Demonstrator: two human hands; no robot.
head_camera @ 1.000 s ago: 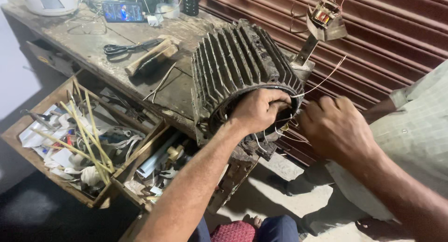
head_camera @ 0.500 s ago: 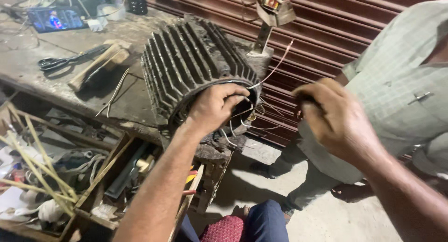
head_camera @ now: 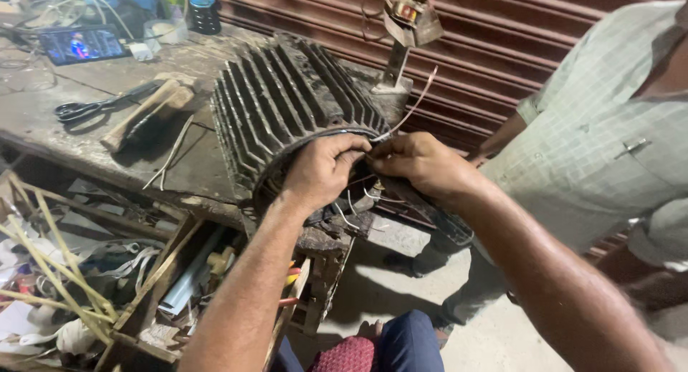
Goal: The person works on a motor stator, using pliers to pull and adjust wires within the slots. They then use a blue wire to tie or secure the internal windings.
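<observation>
right hand (head_camera: 423, 164) has closed in beside left hand (head_camera: 322, 173) since 0.5 s ago.
both pinch 1 thin wire (head_camera: 412, 107) at the finned motor housing (head_camera: 287, 107) rim; likely dressing the leads, wanting a steady pull next.

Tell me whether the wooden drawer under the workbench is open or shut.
Open: the wooden drawer is pulled out from under the workbench, its white cords and sticks showing from above.

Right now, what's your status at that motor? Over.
Left hand and right hand meet at the motor's open end, pinching a wire. Loose wires hang below the hands. Another person stands close on the right.
</observation>
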